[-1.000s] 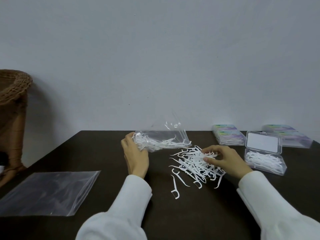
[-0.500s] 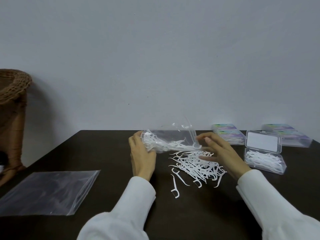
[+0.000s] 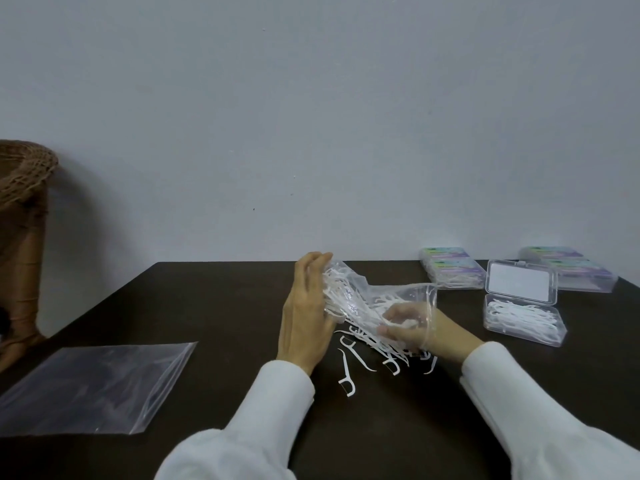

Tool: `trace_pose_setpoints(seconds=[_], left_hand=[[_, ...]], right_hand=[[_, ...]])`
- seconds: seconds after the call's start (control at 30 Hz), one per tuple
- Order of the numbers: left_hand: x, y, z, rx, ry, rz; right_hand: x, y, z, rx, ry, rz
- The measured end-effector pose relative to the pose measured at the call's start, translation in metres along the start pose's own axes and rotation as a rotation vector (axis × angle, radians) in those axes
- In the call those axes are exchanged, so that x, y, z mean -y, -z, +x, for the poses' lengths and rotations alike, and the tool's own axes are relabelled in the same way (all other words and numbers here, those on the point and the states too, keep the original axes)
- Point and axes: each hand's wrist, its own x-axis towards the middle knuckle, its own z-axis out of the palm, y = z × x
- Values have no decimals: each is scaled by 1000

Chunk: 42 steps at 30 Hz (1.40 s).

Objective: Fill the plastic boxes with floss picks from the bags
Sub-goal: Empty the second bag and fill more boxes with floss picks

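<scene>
Left hand (image 3: 304,320) grips the closed end of a clear bag (image 3: 377,306), lifted and tipped so the mouth hangs down to the right. Right hand (image 3: 412,329) sits inside the bag's mouth, seen through the plastic, fingers curled around some floss picks in there. There's a white clump of picks still inside the bag up near the left hand.

Right under the bag there's a loose pile of floss picks (image 3: 377,351) on the table, with a couple of strays (image 3: 347,379) lying just in front of it.

The table (image 3: 214,306) is dark brown, pushed up against a plain pale grey wall (image 3: 311,116). On the near left lies a second clear zip bag (image 3: 93,386), flat, looks empty. Far left edge has some wicker furniture (image 3: 24,174).

To the right, an open plastic box (image 3: 523,320) with its lid standing up, bottom layered with picks. Behind it, closed boxes (image 3: 450,268) with purple-green labels, plus more (image 3: 571,275) at the far right.
</scene>
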Motion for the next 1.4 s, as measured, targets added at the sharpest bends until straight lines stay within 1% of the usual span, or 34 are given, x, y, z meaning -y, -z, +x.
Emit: trace_pose_setpoints(seconds=[0.13,0.27,0.43,0.63,0.77,0.93,1.03,1.1,1.17,1.3,1.4], left_hand=[[1,-1,0,17,-26,33],[5,-1,1,-13,5,32],[13,0,2,-50,133,56],[18,7,4,-107,234,70],[22,12,6,-161,388,64],[30,20,10,-261,574,21],[31,24,13,-304,711,-43],[30,24,14,-313,778,-79],[29,23,15,-303,799,-93],[28,19,14,-275,776,-102],[23,16,13,-248,747,-100]], right_hand=[[-6,-2,2,40,-32,-123],[-3,-2,-1,42,-18,-84],[-3,8,-1,-34,23,27],[-4,18,-1,-148,53,78],[-8,24,-1,-192,36,74],[-9,26,-3,-219,-18,-67],[-10,25,-3,-181,-32,-295],[-9,24,-4,-191,-44,-362],[-8,22,-3,-210,-46,-364],[-9,22,-3,-257,-34,-314],[-13,23,-3,-347,-48,-388]])
